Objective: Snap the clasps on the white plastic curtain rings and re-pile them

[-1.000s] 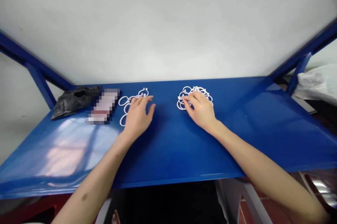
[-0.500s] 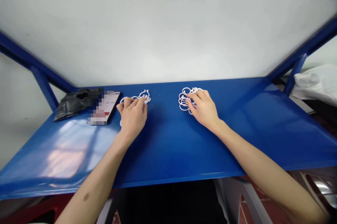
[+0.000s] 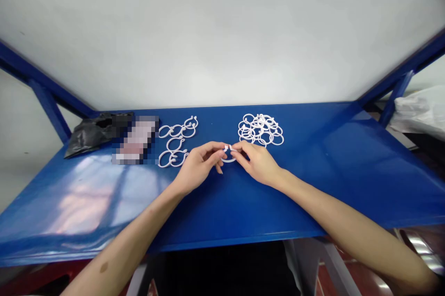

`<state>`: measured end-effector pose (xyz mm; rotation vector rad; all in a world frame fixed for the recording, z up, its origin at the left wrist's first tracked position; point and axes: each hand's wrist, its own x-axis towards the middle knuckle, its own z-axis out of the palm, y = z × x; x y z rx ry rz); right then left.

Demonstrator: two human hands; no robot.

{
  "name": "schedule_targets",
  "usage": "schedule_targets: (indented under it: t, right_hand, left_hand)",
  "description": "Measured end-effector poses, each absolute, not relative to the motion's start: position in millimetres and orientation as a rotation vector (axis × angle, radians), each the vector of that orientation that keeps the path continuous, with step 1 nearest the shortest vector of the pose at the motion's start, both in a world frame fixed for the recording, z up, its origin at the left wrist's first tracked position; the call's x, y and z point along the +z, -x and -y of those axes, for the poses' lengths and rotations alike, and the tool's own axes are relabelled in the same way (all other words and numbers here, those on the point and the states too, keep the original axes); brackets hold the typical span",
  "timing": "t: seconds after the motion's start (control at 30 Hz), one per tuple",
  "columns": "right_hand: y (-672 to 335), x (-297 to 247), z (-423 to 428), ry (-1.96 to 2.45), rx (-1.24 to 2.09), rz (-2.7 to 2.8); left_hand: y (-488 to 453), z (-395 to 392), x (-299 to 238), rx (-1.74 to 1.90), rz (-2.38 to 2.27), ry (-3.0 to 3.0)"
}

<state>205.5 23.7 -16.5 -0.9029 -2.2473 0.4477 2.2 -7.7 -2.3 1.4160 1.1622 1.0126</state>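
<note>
My left hand and my right hand meet over the middle of the blue shelf. Between their pinched fingertips they hold one white plastic ring, each hand on one end of it. A pile of several white rings lies just behind my right hand. A smaller spread of white rings lies behind and left of my left hand.
A phone lies flat at the left, next to a crumpled black bag. Blue frame struts rise at both ends of the shelf. A white plastic bag sits off the right end. A white wall stands behind.
Both hands have left the two ring groups and come together at the centre. They now pinch a single ring between them. The left group of rings is uncovered.
</note>
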Motion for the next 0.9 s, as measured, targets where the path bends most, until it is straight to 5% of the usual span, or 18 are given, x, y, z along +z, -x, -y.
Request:
schedule_targets:
  t: [0.53, 0.9]
  right_hand:
    - [-210.7, -25.3, -13.4, 0.641, -0.261, 2.401]
    - [-237.9, -15.0, -64.1, 1.012, -0.006, 2.096]
  left_hand:
    - [-13.6, 18.4, -26.0, 1.277, -1.311, -2.336]
    - [-3.4, 7.3, -6.1, 0.815, -1.697, -2.286]
